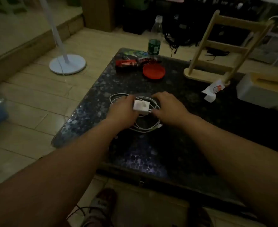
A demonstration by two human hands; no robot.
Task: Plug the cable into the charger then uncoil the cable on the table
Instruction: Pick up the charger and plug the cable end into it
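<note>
The left hand (123, 108) holds the small white square charger (141, 106) over the coiled white cable (144, 126), mid-table on the dark speckled stone table (151, 158). The right hand (169, 105) pinches at the charger's near corner, apparently on the cable's plug. Best to steady the charger and push straight. No writing is legible.

charger (141, 107) atop coiled cable (144, 126), lid (153, 71) behind, on table (176, 145)
</note>
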